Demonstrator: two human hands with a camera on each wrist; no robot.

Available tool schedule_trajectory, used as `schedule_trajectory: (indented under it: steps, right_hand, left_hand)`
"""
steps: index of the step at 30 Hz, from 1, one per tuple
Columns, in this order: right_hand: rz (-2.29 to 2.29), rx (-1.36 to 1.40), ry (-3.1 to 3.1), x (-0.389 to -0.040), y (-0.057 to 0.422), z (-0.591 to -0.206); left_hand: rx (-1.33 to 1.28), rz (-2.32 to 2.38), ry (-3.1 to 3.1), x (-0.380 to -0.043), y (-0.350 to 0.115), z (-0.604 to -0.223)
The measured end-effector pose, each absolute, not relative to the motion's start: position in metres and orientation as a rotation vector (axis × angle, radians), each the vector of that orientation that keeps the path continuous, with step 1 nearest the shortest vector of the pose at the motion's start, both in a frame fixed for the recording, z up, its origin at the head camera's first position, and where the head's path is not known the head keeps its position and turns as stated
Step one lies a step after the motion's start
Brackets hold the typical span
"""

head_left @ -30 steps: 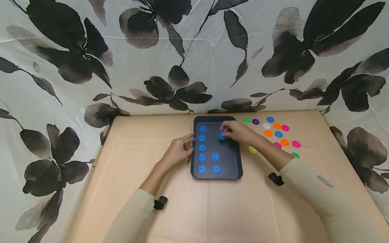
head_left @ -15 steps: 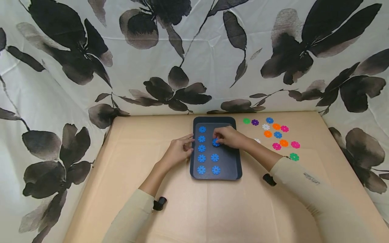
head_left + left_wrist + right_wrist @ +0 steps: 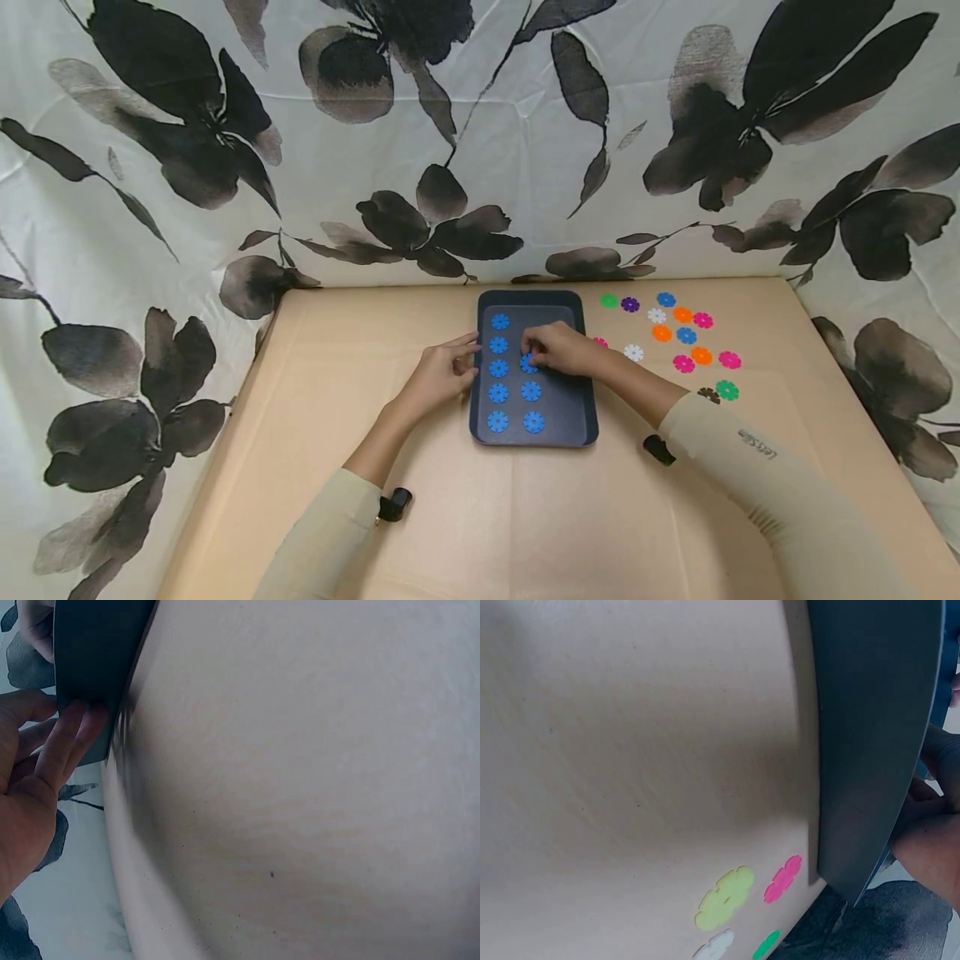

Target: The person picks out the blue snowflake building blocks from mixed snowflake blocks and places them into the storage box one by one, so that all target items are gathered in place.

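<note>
A dark grey rectangular tray lies on the table with blue flower-shaped discs set in two columns. My right hand is over the tray and pinches a blue flower-shaped disc at the top of the right column, just above another disc. Its fingertips partly cover that disc. At the tray's left side, my left hand touches the edge. In the left wrist view, the fingers of that hand lie fairly straight against the tray's outer wall. The right wrist view shows the tray wall hiding the right fingertips.
Loose flower-shaped discs in several colours lie right of the tray, among them a green one, an orange one and a pink one. A floral cloth hangs behind the beige table.
My right hand has moved left and toward me over the tray, bringing its blue disc from the upper right to the right column. My left hand stays at the tray's edge.
</note>
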State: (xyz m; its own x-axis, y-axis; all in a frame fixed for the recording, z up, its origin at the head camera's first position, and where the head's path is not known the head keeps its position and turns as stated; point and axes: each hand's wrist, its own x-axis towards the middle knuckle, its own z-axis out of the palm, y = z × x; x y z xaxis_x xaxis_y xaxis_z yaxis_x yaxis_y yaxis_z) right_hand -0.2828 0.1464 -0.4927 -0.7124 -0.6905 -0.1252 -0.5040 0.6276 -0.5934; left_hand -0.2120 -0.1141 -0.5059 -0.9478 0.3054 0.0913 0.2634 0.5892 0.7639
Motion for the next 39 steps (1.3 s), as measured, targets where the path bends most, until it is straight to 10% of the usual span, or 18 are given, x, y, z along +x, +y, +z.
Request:
schedule_trajectory:
  steps: [39]
  right_hand:
    - [-0.862,-0.914,2.65,-0.274,0.166,-0.469]
  left_hand:
    - [0.511,1.303,2.777,-0.209,-0.114,-0.508]
